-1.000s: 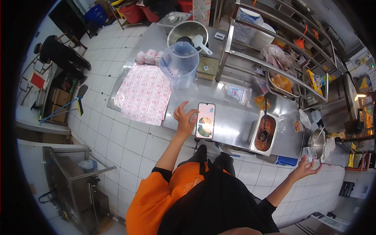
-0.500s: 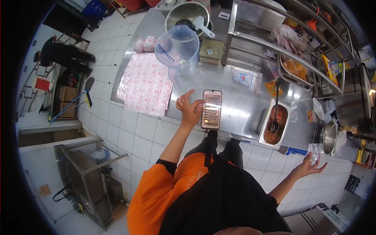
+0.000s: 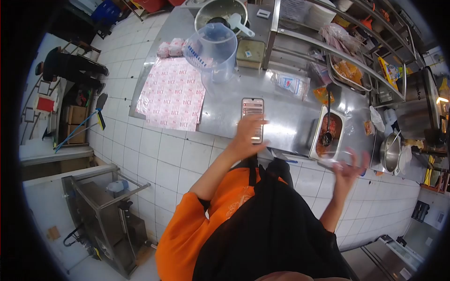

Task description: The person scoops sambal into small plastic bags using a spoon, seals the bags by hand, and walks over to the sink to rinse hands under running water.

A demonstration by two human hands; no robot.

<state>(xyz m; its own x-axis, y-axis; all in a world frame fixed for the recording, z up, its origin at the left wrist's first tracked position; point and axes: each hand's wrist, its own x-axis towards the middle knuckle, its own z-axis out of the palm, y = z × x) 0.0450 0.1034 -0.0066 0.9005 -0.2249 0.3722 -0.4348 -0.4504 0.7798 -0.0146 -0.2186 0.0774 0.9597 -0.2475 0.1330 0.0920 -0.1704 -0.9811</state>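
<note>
My left hand [image 3: 247, 136] is over the lower part of a phone [image 3: 253, 107] lying on the steel counter. Its fingers are spread, with the thumb apart, and they cover part of the lit screen. At the counter's front edge, my right hand [image 3: 349, 171] is blurred by motion. It holds a small clear plastic bag [image 3: 332, 159], whose outline is smeared. Just beyond the bag is a steel pan [image 3: 341, 133] of red sauce with a dark ladle [image 3: 328, 122] resting in it.
On the left, pink printed paper sheets [image 3: 171, 96] lie beside a clear plastic jug [image 3: 213, 54]. Behind stands a metal bowl [image 3: 201, 18] with a white scoop [image 3: 240, 25]. A metal rack [image 3: 323, 44] rises at the right. Another person [image 3: 70, 65] bends at the far left.
My left hand has moved right and down, from beside the phone to over it. My right hand has swung left and up with the plastic bag, closer to the sauce pan.
</note>
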